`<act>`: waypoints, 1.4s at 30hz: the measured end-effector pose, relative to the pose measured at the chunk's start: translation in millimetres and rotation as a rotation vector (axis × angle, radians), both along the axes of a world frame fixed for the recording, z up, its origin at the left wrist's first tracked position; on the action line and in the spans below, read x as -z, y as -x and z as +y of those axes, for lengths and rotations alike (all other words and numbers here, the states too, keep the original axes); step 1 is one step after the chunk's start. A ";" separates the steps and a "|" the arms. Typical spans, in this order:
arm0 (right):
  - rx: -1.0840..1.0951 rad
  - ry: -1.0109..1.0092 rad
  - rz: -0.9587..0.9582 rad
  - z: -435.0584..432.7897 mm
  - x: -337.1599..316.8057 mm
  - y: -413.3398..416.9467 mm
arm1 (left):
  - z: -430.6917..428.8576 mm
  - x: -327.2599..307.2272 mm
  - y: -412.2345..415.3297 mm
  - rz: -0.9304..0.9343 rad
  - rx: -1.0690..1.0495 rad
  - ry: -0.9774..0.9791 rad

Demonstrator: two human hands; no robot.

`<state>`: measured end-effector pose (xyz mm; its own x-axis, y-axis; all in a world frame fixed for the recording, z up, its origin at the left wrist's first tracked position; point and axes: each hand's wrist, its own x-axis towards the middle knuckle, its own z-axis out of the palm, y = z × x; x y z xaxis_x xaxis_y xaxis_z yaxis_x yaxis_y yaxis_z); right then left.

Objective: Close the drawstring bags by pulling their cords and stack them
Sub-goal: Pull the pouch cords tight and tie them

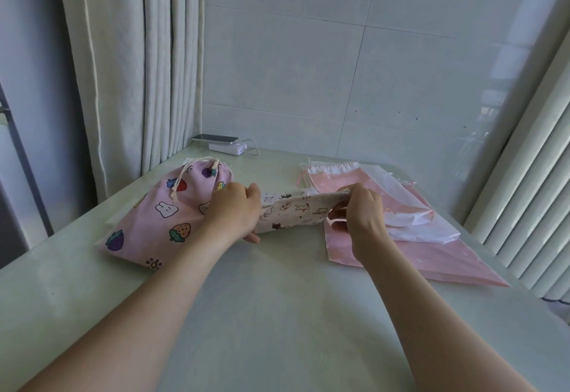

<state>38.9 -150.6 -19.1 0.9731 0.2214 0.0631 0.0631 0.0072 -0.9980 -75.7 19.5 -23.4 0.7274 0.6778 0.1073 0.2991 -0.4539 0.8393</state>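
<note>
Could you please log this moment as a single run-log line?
cat-print bag: held by both ends | left hand: grips left end | right hand: pinches right end | fruit-print bag: cinched | pink bags: lying flat

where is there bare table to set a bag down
The table's near half is bare apart from the forearms. A smaller patch lies at the back, between the power bank and the pink plastic bags. The middle row is crowded: fruit-print bag, cat-print bag.

Home room: curtain (148, 61), tiled wall (339, 52), charging phone (216, 138).
</note>
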 end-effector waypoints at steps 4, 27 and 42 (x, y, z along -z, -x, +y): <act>-0.021 -0.038 0.082 -0.6 -2.0 1.8 | -5.9 4.3 3.4 0.095 0.090 0.108; 0.082 0.115 0.065 0.6 5.1 -4.0 | -11.2 17.0 -3.3 -0.008 0.150 0.185; 0.130 -0.092 -0.038 -1.1 -0.9 2.6 | -6.1 -3.3 -9.6 -0.455 -0.093 0.624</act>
<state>36.3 -151.7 -18.2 0.9897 0.0853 0.1150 0.1075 0.0879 -0.9903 -66.1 13.4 -20.1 0.6404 0.7670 -0.0396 -0.1227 0.1531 0.9806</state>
